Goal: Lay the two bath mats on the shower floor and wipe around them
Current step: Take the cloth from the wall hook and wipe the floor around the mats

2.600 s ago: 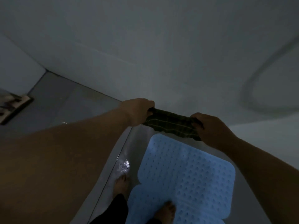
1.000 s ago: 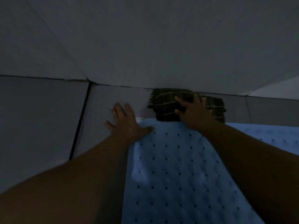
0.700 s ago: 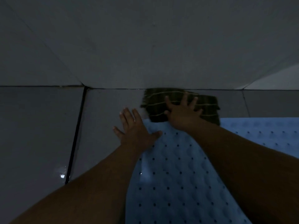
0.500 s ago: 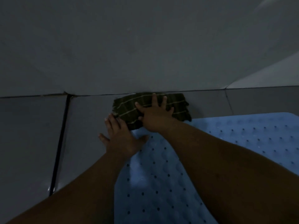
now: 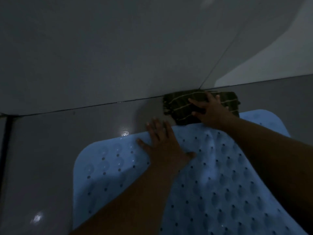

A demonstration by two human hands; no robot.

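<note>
A light blue bath mat (image 5: 211, 175) with rows of small holes lies flat on the grey shower floor (image 5: 50, 150). My left hand (image 5: 164, 143) rests flat on the mat's far edge, fingers spread and straight. A dark green cloth with pale stripes (image 5: 179, 104) lies on the floor just beyond the mat, against the base of the wall. My right hand (image 5: 211, 111) presses on the cloth with fingers spread. Only one mat is clearly in view.
The white wall (image 5: 118, 48) meets the floor right behind the cloth, with a vertical seam (image 5: 220, 53) above it. A dark grout line (image 5: 5, 141) runs down the floor at far left. Wet glints show on the tiles left of the mat.
The cloth and my right hand have slid right along the wall base. My left hand has shifted onto the mat's far edge. The view has swung, showing the mat's left corner.
</note>
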